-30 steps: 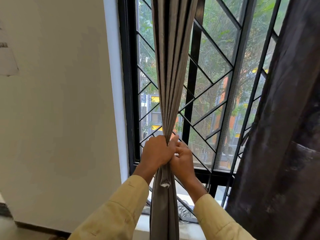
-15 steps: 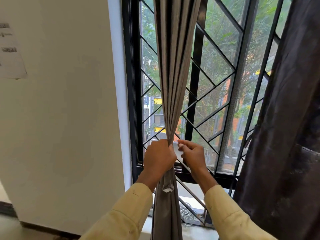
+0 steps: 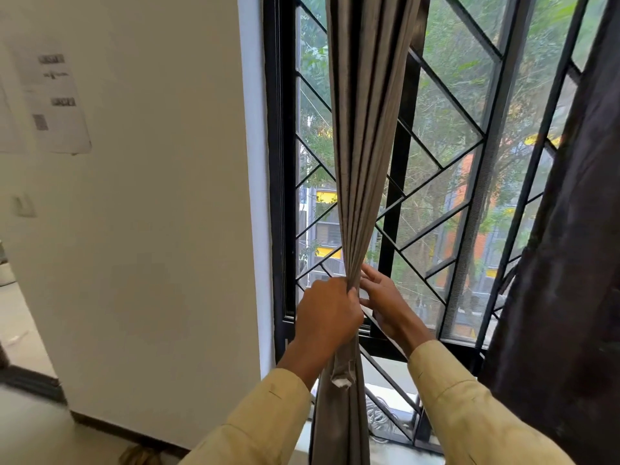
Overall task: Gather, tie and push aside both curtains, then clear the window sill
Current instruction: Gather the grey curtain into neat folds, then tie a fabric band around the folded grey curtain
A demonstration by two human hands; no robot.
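- At six o'clock in view, left hand (image 3: 327,313) clenches the gathered grey curtain (image 3: 365,146).
- Right hand (image 3: 385,297), at its three o'clock, lies released, straight fingers touching the folds.

A person's right hand (image 3: 385,298), clasped a second ago around the gathered grey curtain (image 3: 365,146) hard against the left hand (image 3: 327,313), has let go and opened. Its fingers (image 3: 372,275) now lie straight and spread at the right edge of the bunched folds, and the wrist has drawn off to the right.
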